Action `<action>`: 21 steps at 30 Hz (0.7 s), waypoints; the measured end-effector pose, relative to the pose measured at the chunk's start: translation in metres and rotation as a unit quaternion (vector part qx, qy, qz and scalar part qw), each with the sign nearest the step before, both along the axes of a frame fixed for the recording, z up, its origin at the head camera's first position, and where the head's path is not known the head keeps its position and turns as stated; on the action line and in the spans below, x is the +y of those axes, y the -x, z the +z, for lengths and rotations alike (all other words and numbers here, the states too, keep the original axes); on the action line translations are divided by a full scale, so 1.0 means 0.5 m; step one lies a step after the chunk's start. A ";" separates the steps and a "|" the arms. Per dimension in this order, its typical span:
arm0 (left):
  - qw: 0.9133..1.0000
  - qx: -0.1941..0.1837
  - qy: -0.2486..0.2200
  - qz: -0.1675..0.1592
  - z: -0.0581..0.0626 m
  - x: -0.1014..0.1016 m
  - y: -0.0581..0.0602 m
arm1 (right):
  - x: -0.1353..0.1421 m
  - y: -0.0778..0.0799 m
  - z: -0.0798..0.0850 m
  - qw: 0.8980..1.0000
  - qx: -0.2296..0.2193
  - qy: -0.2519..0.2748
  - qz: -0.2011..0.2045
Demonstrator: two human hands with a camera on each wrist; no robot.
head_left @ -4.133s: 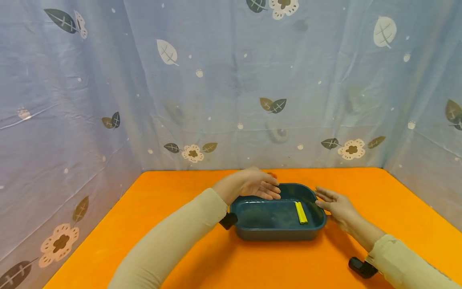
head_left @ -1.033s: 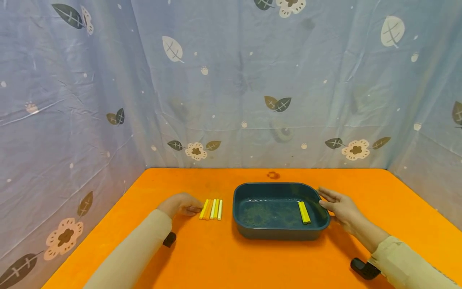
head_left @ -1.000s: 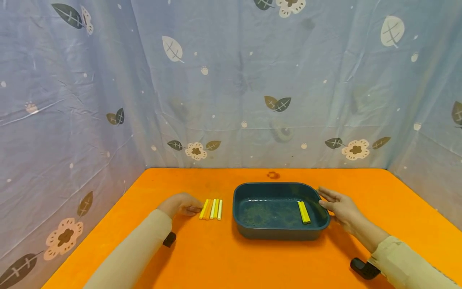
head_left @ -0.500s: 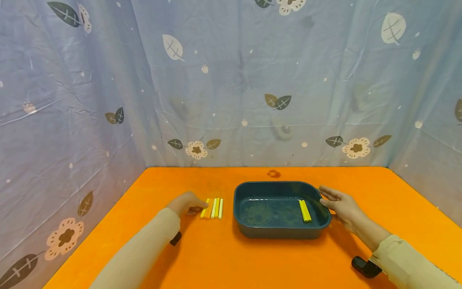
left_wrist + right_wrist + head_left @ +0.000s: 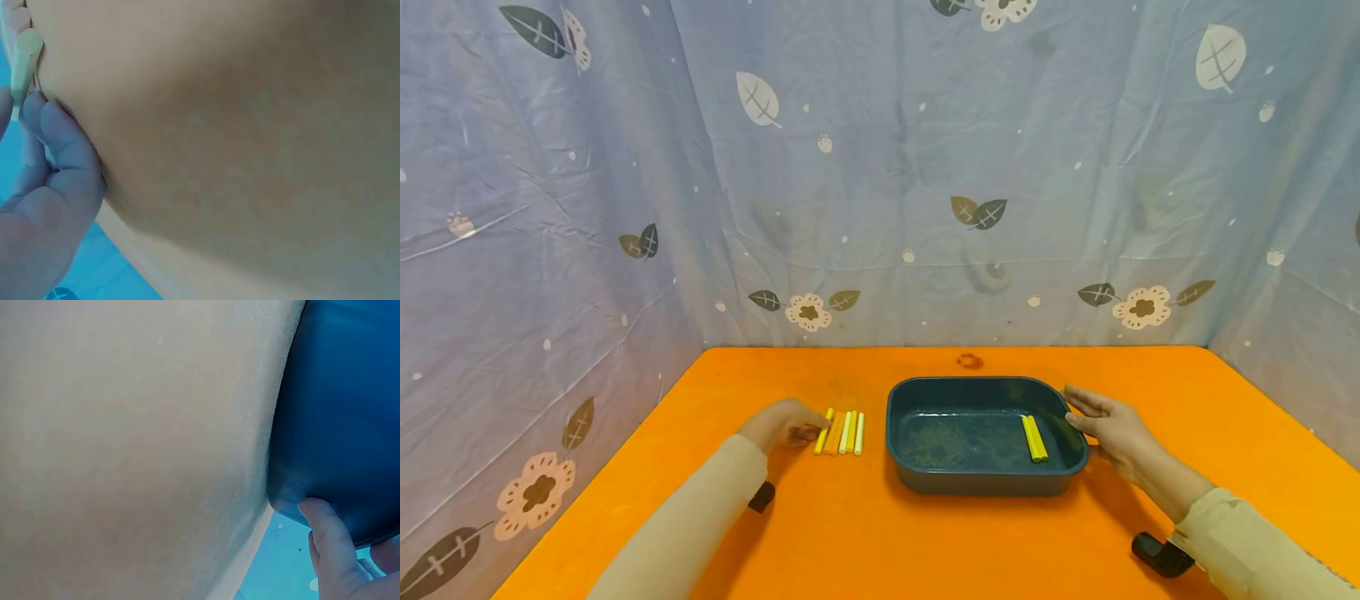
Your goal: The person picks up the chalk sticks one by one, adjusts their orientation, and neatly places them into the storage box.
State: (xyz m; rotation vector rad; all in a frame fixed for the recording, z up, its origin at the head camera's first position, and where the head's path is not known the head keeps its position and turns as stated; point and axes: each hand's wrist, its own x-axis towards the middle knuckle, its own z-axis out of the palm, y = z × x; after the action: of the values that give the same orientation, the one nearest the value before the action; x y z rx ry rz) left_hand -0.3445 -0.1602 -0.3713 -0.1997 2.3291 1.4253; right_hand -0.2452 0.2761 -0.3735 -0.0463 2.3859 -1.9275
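Leftmost yellow stick [image 5: 822,442] and left hand [image 5: 784,422] have shifted slightly leftward since half a second earlier. Pinched between thumb and finger, the stick appears singled out from the row of sticks [image 5: 852,433] on the surface [image 5: 820,533]. Right hand [image 5: 1112,432], fingers extended, touches the tray's right end; the tray [image 5: 977,485] holds two yellow sticks [image 5: 1034,439], unaltered.

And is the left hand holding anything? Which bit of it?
Yes, the leftmost yellow stick; the left hand's fingers pinch it toward its far end.
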 end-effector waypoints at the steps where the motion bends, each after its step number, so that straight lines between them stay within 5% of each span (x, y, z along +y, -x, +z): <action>1: 1.000 -0.008 -0.010 -0.002 0.000 -0.002 0.000 | 0.000 0.000 0.001 1.000 -0.001 0.001 -0.001; 7: 0.998 -0.040 -0.048 -0.012 0.004 -0.016 -0.003 | -0.002 -0.003 0.004 1.000 0.000 0.007 0.005; 21: 0.990 -0.025 -0.137 -0.035 0.016 -0.015 -0.041 | -0.001 -0.008 -0.007 1.000 0.014 0.007 0.005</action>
State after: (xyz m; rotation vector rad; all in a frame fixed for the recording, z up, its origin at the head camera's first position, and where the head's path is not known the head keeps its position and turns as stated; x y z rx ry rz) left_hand -0.3238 -0.1678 -0.3632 -0.0720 2.0533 1.6628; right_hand -0.2413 0.2755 -0.3773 -0.0863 2.3856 -1.9518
